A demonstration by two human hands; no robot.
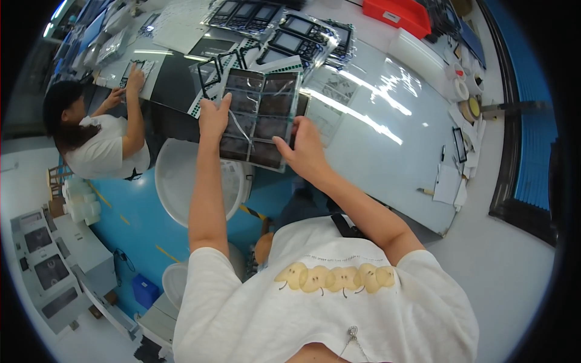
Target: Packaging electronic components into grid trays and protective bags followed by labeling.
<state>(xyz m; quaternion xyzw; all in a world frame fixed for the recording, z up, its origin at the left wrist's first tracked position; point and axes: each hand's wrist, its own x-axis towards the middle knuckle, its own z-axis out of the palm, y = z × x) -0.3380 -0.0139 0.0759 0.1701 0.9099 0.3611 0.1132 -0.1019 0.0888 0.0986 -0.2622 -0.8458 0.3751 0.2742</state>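
Both my hands hold a clear plastic blister tray (pixel 259 112) with dark rectangular panels in two columns of compartments. It is tilted over the table's near edge. My left hand (pixel 215 118) grips its left side, thumb on top. My right hand (pixel 304 148) is closed on its lower right side, with the fingers partly hidden beneath. Behind the tray's upper left lie black rectangular frames (pixel 209 75) and a white strip (pixel 290 65) with green marks. Farther back, bagged black frames with grey windows (pixel 296 39) are spread out.
A grey-white table (pixel 387 163) extends right. At the back stands a red bin (pixel 396 15); tape rolls (pixel 469 109) and a pen (pixel 443 153) lie right. A large white tub (pixel 175 181) stands below left. A co-worker in a dark cap (pixel 109 136) works at the left.
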